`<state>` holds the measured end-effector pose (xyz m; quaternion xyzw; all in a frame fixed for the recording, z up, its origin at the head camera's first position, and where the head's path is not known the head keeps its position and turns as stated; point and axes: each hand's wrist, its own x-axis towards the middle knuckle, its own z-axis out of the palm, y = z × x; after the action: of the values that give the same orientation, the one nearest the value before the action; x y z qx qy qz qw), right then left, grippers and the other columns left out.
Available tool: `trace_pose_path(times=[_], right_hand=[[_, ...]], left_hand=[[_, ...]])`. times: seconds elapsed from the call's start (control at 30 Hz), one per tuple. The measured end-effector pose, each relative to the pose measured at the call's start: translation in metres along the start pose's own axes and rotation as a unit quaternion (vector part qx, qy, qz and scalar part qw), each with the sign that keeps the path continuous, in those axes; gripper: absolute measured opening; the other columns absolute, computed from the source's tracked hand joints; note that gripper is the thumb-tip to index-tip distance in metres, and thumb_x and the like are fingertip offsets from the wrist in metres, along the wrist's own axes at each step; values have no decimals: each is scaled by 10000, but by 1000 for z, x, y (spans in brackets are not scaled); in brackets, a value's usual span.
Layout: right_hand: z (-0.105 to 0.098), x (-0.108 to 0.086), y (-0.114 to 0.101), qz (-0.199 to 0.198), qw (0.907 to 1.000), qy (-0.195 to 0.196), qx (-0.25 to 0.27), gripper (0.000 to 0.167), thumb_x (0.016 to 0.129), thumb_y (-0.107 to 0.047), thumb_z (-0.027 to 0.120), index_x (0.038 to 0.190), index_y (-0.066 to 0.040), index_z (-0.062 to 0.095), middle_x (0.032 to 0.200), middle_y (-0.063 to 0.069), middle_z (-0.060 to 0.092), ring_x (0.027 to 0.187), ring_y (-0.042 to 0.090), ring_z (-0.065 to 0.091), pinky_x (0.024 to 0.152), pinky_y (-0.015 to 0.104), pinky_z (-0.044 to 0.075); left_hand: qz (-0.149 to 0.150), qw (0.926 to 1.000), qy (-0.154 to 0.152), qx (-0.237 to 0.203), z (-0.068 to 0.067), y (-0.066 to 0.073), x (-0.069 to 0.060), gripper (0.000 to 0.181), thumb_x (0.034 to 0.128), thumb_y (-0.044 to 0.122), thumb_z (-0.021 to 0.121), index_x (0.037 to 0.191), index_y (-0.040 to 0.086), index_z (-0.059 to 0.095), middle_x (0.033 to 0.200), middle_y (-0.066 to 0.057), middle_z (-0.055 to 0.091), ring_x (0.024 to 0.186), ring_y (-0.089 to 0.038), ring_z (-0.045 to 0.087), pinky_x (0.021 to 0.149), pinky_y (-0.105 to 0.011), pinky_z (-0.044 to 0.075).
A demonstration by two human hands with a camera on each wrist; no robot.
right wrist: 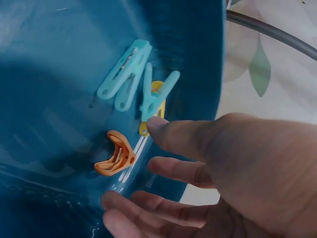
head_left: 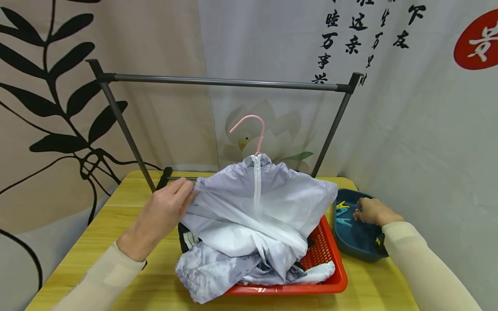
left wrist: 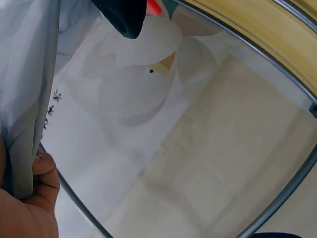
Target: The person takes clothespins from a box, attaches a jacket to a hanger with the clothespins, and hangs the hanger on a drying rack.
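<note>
**A laundry corner, as in a home**

This looks like a laundry corner of a home; which room, I cannot tell. Cloth curtains (head_left: 408, 121), printed with black leaves (head_left: 72, 60) and dark writing (head_left: 329, 39), hang behind a wooden table (head_left: 373, 285). On this table stand a metal clothes rack (head_left: 225, 81), a red basket (head_left: 292, 290) of clothes (head_left: 320, 273) and a blue tub (head_left: 350, 237) with clothes pegs (right wrist: 121, 72). A pink hanger (head_left: 262, 131) is inside a pale jacket (head_left: 237, 216).

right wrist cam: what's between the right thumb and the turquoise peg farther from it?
The nearer turquoise peg, overlapping a yellow peg, lies between the right thumb and the farther turquoise peg. Right wrist view shows it.
</note>
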<state>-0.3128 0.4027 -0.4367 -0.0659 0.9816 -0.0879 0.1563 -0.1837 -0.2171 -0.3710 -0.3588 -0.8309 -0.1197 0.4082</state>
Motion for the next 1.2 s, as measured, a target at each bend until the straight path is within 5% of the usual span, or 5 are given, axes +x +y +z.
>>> trace_pose_path(times=[0.37, 0.6, 0.67, 0.8, 1.2], right_hand=[[7, 6, 2, 10, 9999, 45, -142, 442, 1076, -169, 793, 1381, 130, 678, 1275, 337, 756, 1010, 380, 693, 954, 616, 645], [8, 6, 1, 148, 9998, -78, -47, 371, 1083, -164, 787, 1321, 102, 685, 1104, 236, 732, 903, 329, 672, 755, 451, 625], [9, 6, 1, 148, 9998, -104, -26, 350, 1084, -162, 785, 1301, 94, 686, 1061, 208, 714, 879, 317, 664, 720, 417, 604], [10, 6, 1, 147, 9998, -104, 14, 325, 1080, -155, 791, 1272, 84, 686, 1026, 179, 691, 877, 308, 651, 733, 398, 579], [15, 7, 1, 133, 9998, -65, 129, 205, 1064, -112, 818, 1116, 31, 681, 947, 131, 657, 837, 275, 641, 726, 373, 569]], left_hand=[[24, 10000, 33, -7, 2, 2, 0, 325, 906, -114, 923, 1078, -41, 657, 903, -92, 626, 713, -155, 636, 631, -288, 638], [-18, 10000, -30, 69, 2, 3, 0, 374, 865, -109, 955, 1068, -34, 650, 892, -88, 623, 695, -150, 636, 621, -286, 637], [-19, 10000, -49, 81, 3, 3, -1, 309, 932, -74, 924, 1066, -31, 649, 887, -84, 617, 685, -144, 624, 611, -278, 626], [-12, 9999, -60, 92, 4, 2, -2, 203, 1038, 3, 846, 1063, -29, 648, 879, -82, 610, 673, -135, 606, 600, -265, 612], [-11, 10000, -63, 50, 5, 2, -2, 230, 1017, -24, 866, 1056, -20, 640, 872, -72, 608, 680, -130, 597, 596, -261, 594]])
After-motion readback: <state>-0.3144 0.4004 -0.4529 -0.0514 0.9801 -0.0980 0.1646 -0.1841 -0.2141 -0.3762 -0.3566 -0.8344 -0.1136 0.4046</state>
